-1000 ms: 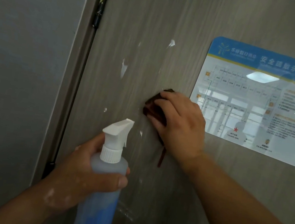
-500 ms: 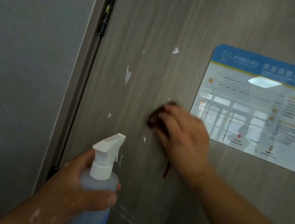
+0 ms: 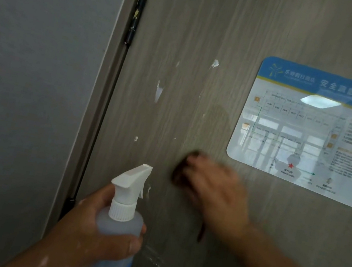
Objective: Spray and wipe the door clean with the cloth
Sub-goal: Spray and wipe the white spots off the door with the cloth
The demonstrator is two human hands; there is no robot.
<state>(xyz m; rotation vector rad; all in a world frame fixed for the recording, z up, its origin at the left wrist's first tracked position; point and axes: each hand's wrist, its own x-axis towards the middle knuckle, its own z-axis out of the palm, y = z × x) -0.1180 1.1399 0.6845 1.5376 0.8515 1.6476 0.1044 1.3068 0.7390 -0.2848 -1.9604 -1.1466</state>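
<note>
Nearest: left hand (image 3: 91, 233) clenched round the shoulder of the spray bottle (image 3: 115, 240), thumb across its front. Bottle upright, translucent, blue liquid low in the body. White trigger head (image 3: 131, 182) stands just above that grip, nozzle aimed at the door and close to it. Pale flecks on the left wrist.

Up and right of the bottle grip: right hand (image 3: 218, 195), motion-blurred, fingers laid roughly straight over a dark brown cloth (image 3: 181, 172) and pressing it flat against the door (image 3: 211, 33). Cloth edge shows past the fingertips on the left. A thin dark strip of it hangs below the heel of the hand.

Just below and right of the bottle grip: a wet, shiny streak (image 3: 155, 259) on the wood-grain surface.

Above the pressing hand, on the door: a faint damp patch, then white smears. One long smear (image 3: 159, 91) is up and left of the cloth, one small dab (image 3: 136, 138) sits level with it to the left, and one blob (image 3: 215, 63) is highest.

Right of and above the pressing hand: a glossy laminated sign (image 3: 311, 133), blue header, floor plan, red star. Its lower left corner is near the fingers but apart from them.

Farther left of both grips: a black hinge (image 3: 135, 20) high on the door edge, a second dark one (image 3: 68, 205) beside the left hand, then the grey wall (image 3: 26, 83).
</note>
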